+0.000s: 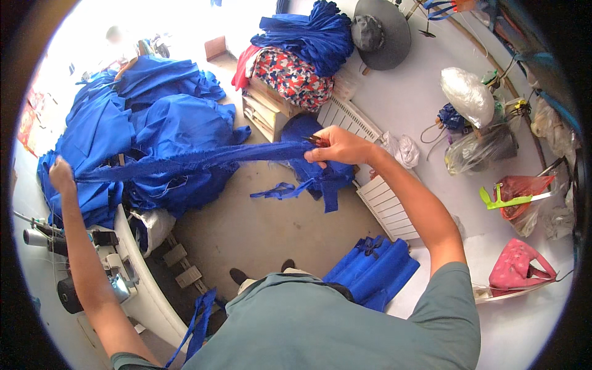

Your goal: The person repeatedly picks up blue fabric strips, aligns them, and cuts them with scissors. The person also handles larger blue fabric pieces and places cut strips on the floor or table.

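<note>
A long blue fabric strip (203,159) with frayed edges is stretched taut across the front of me. My left hand (61,175) is closed on its left end, out at arm's length. At the other end, my right hand (342,147) pinches the strip and also holds small dark thread snips (317,140), partly hidden by the fingers. Behind and below the strip on the left lies a big heap of blue fabric (179,123). More blue cloth (330,176) with dangling strips hangs beneath my right hand.
A sewing machine (114,271) stands at the lower left. Folded blue fabric (373,271) lies near my right side. White radiators (385,206) line the wall, where a dark hat (380,34), plastic bags (468,95), a green-handled tool (512,198) and a pink bag (518,265) hang.
</note>
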Tool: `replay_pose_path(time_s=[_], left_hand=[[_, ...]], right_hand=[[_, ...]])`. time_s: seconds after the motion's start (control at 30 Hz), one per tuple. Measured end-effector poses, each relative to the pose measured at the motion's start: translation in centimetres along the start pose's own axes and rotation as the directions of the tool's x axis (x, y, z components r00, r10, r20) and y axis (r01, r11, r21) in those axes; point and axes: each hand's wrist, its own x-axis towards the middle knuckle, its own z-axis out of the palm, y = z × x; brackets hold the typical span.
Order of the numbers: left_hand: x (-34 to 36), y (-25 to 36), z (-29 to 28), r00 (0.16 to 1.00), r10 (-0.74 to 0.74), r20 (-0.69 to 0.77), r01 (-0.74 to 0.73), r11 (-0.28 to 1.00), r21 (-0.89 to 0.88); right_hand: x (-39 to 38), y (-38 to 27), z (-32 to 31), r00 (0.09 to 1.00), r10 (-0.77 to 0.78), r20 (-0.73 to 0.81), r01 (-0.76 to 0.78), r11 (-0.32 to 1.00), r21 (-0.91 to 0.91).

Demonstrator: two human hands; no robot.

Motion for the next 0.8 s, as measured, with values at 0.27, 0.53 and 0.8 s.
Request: replay_pose_path(time_s=[0.27, 0.53, 0.8], left_hand=[[-40.1, 29.5, -0.2, 0.188, 0.703, 0.686, -0.213, 0.711, -0.670], [-42.1, 31.7, -0.8, 0.080, 0.553, 0.830, -0.034, 0.833, -0.552], [-34.2, 32.1, -0.9, 0.196, 0.718, 0.667, -0.476, 0.665, -0.576]], right_hand=[[2.1, -3.8, 3.2, 0.999, 0.034, -0.011, -0.031, 0.979, 0.203], [2.6, -0.7, 4.1, 0.998, -0.045, 0.041, 0.032, 0.959, 0.280], [1.8, 4.3, 3.8, 0.999, 0.024, 0.044, -0.041, 0.883, 0.467]])
